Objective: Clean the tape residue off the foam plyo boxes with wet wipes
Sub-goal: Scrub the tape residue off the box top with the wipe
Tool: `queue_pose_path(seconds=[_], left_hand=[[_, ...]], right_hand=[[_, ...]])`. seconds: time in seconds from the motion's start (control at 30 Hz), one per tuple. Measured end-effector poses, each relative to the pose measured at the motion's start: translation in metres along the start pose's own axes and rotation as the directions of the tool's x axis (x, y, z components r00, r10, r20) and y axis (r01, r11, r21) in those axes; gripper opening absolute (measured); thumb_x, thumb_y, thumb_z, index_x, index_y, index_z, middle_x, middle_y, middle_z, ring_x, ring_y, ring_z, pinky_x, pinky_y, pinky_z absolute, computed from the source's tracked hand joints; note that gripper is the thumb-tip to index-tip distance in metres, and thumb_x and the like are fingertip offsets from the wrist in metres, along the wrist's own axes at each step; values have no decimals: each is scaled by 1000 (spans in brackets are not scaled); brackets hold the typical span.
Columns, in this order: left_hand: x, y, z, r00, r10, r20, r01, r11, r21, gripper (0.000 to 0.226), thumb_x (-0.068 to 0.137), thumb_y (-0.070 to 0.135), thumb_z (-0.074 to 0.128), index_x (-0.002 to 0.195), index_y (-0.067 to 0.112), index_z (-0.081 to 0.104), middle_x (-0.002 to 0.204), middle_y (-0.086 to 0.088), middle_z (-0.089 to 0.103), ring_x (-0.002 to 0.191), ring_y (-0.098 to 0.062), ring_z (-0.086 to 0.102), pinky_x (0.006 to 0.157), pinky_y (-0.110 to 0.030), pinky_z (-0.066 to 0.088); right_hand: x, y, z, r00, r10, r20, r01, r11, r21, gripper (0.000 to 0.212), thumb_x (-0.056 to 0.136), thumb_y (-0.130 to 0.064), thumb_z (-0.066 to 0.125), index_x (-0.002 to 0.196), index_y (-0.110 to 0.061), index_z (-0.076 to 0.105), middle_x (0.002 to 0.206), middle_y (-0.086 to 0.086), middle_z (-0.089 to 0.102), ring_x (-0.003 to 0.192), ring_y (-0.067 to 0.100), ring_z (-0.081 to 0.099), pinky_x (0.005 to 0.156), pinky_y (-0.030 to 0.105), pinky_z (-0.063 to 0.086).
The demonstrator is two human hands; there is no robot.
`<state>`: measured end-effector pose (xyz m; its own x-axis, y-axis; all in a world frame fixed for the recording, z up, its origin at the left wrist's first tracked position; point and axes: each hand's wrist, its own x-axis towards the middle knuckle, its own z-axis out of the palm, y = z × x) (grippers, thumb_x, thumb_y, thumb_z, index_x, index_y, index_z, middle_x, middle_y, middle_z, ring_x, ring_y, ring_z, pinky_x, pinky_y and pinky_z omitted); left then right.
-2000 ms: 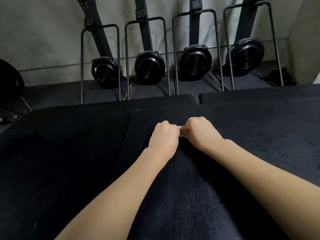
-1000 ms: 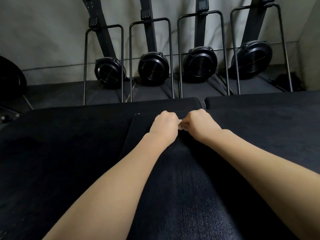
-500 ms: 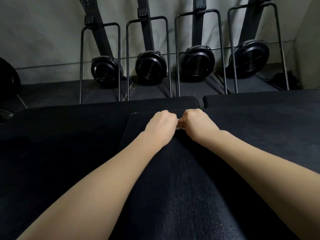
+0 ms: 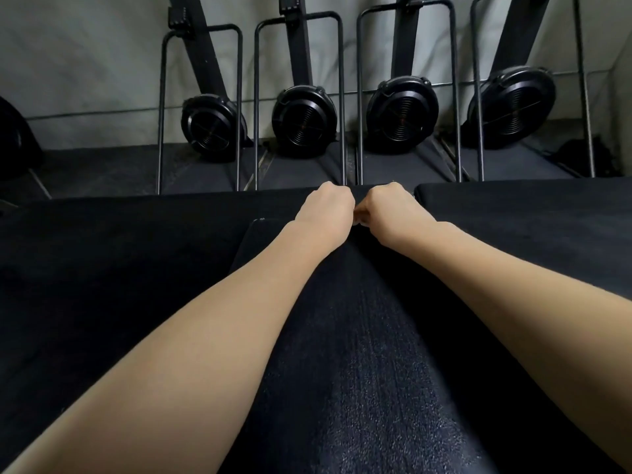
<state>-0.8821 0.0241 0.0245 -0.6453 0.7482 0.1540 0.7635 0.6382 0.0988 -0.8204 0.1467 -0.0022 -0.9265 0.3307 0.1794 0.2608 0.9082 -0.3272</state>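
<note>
A: What is closest to us?

B: Two bare arms reaching out over a black foam box (image 4: 359, 371). Its top looks rough and a bit shiny, maybe damp. I cannot be sure.

A: And the hands?

B: They are at the far end of that box, side by side, almost touching. The left hand (image 4: 325, 213) is curled into a fist. The right hand (image 4: 393, 213) is curled too. Between them I see a tiny pale bit (image 4: 357, 218). It may be a wet wipe or a scrap of tape. It is too small to tell, so I cannot say what each hand holds.

A: What could go wrong?

B: If they are picking at sticky stuff, the scrap could tear and leave gunk behind. Pulling hard could rip the soft foam skin. Rubbing could smear the glue wider.

A: Anything else?

B: The hands work right at the far edge. A hard push could slide the box away, or the little scrap could drop down the gap (image 4: 413, 196) between the far boxes (image 4: 530, 213).

A: What is past the boxes?

B: Four black rowing machines (image 4: 304, 121) standing up against a grey wall (image 4: 85, 56). A dropped wipe could land under them, hard to reach.
</note>
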Motion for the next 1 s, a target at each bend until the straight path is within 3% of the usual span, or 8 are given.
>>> queue_pose_path(seconds=[0.13, 0.23, 0.43, 0.57, 0.63, 0.77, 0.87, 1.0], left_hand=[[-4, 21, 4, 999, 30, -21, -30, 999, -24, 21, 92, 1, 53, 104, 6, 69, 98, -13, 48, 83, -31, 53, 68, -34, 39], [-6, 49, 4, 997, 74, -16, -75, 995, -60, 18, 96, 10, 56, 107, 8, 70, 106, -15, 55, 90, -34, 58, 71, -34, 40], [-35, 72, -12, 996, 80, 31, -79, 996, -33, 17, 96, 6, 53, 108, 3, 65, 112, -19, 57, 101, -38, 59, 73, -35, 41], [-70, 76, -11, 989, 129, 76, -130, 991, 9, 15, 92, 4, 53, 80, 13, 50, 92, -13, 55, 98, -34, 58, 69, -34, 39], [-89, 78, -9, 981, 171, 88, -179, 980, 85, 18, 89, 1, 52, 78, 14, 45, 92, -12, 58, 96, -31, 59, 69, -33, 37], [-112, 87, -6, 928, 363, 81, -369, 867, 335, 18, 91, 1, 47, 94, 17, 55, 72, 1, 40, 81, -20, 49, 69, -31, 31], [-99, 92, -7, 932, 359, 55, -353, 859, 370, 18, 92, 0, 47, 98, 11, 60, 83, -3, 49, 83, -21, 52, 71, -31, 35], [-74, 98, -5, 940, 340, 35, -329, 872, 361, 18, 90, 0, 50, 92, 15, 59, 97, -4, 63, 94, -24, 62, 78, -32, 42]], right_hand=[[-7, 25, -7, 1000, 18, -1, -18, 998, -66, 18, 85, -10, 61, 85, -19, 76, 88, 12, 70, 79, 36, 66, 72, 45, 59], [-21, 53, -18, 999, 40, -17, -41, 995, -96, 13, 84, -12, 63, 84, -14, 76, 83, 14, 71, 78, 36, 65, 71, 46, 58], [-52, 49, -25, 995, 95, 18, -95, 995, 9, 13, 87, -25, 68, 88, -19, 79, 88, 11, 71, 79, 32, 67, 74, 42, 58], [-99, 39, -31, 997, 59, 48, -61, 997, 42, 10, 89, -26, 71, 84, -22, 79, 83, 8, 69, 76, 28, 66, 72, 43, 56], [-127, 34, -33, 998, 51, 44, -53, 997, 64, 14, 90, -28, 72, 82, -17, 77, 80, 5, 67, 73, 26, 64, 70, 42, 55], [-158, 19, -41, 999, -7, 40, 7, 1000, 18, 25, 94, -18, 64, 69, -15, 61, 74, -2, 51, 69, 25, 51, 64, 33, 43], [-153, 8, -47, 1000, 13, -3, -13, 1000, -7, 42, 90, -4, 58, 58, -18, 35, 80, 6, 48, 74, 30, 53, 63, 37, 44], [-126, 20, -38, 989, 142, -38, -142, 990, -1, 34, 90, -1, 53, 64, -13, 34, 77, 5, 47, 76, 32, 53, 63, 35, 38]])
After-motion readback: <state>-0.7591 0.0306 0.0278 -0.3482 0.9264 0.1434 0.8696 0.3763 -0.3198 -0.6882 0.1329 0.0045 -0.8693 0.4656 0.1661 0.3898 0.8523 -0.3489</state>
